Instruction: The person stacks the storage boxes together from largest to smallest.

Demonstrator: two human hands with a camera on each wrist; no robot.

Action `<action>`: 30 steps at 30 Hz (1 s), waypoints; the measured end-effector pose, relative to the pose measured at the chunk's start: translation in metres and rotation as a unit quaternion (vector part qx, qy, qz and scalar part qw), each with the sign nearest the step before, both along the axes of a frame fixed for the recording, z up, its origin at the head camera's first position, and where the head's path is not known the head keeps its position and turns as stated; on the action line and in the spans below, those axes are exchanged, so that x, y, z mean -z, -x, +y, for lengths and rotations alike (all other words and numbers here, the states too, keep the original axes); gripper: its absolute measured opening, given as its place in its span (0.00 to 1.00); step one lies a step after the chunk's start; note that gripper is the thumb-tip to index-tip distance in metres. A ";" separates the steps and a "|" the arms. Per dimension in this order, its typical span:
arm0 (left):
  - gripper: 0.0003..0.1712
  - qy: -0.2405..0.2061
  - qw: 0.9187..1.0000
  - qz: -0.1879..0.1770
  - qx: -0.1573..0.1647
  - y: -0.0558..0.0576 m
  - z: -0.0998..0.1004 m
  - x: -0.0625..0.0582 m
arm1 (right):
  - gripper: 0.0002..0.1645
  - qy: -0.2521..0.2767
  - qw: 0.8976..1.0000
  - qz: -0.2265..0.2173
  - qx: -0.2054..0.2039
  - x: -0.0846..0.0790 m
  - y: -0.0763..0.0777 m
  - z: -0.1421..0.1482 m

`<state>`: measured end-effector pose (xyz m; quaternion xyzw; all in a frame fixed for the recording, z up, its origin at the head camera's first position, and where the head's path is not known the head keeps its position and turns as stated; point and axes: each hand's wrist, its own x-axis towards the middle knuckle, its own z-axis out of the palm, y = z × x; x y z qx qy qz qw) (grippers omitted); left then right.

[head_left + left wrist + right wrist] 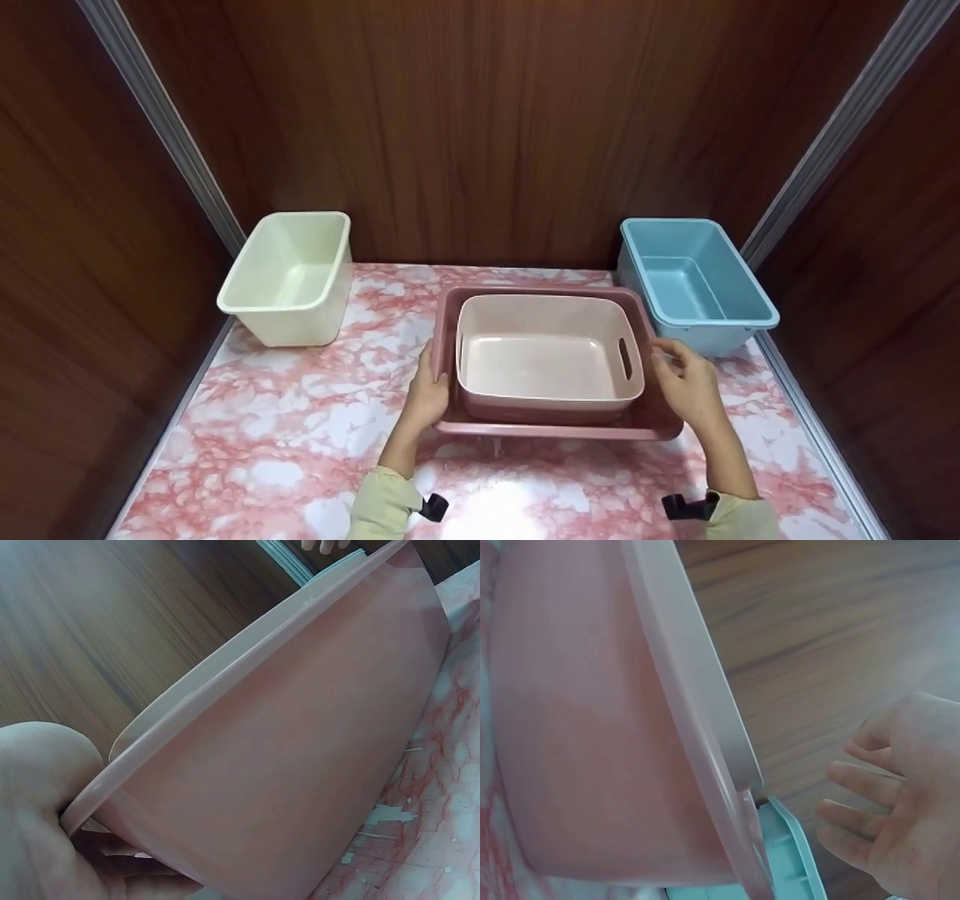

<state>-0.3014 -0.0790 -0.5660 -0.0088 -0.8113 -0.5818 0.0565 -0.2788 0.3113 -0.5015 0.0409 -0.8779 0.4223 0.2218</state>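
The dusty-pink basin (559, 432), the beige basket (544, 367) nested inside, sits on the marbled table (300, 420) between the person's hands, its long axis running left to right. The left hand (429, 394), nearer, grips the left rim. The right hand (690, 382) hangs just off the right rim, fingers loosely bent, holding nothing. Past the far right corner stands the blue bin (701, 337).
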 end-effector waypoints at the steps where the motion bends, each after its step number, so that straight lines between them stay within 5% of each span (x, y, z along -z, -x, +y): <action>1: 0.38 -0.004 1.000 0.002 -0.002 0.000 0.000 0.001 | 0.13 -0.002 1.000 -0.003 0.003 0.000 0.000 0.002; 8: 0.37 -0.011 1.000 0.013 -0.012 0.003 -0.001 0.002 | 0.16 -0.028 0.999 -0.007 0.030 -0.001 0.009 0.011; 18: 0.38 0.005 1.000 0.006 -0.028 0.003 0.002 0.002 | 0.19 -0.121 0.991 0.051 0.017 -0.010 0.053 0.044; 30: 0.37 0.013 1.000 -0.004 -0.027 -0.001 0.003 0.001 | 0.23 -0.250 0.967 -0.039 0.013 0.002 0.074 0.059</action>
